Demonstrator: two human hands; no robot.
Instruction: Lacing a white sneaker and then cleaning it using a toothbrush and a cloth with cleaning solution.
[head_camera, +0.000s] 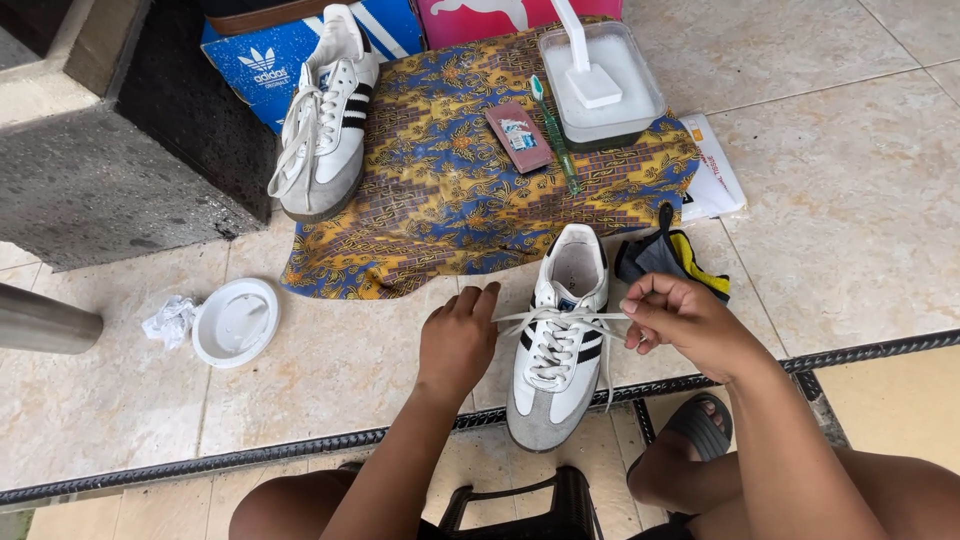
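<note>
Black stool (540, 510) nearest; both hands pinch the white sneaker's (556, 340) laces (left hand (458, 335), right hand (680, 315)) on the tiled floor (850, 220).

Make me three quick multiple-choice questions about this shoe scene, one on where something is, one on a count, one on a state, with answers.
1. Where does the green toothbrush lie?
A. on the patterned cloth
B. inside the white lid
C. on the tiled floor

2. How many white sneakers show?
A. one
B. two
C. three

3. What is the right hand doing?
A. resting flat on the floor
B. pinching a white lace
C. holding the toothbrush

Answers:
1 A, it lies on the cloth beside the tub.
2 B, near sneaker on the floor, far sneaker against the box.
3 B, its fingers pull the lace taut; the left hand holds the other end.
</note>
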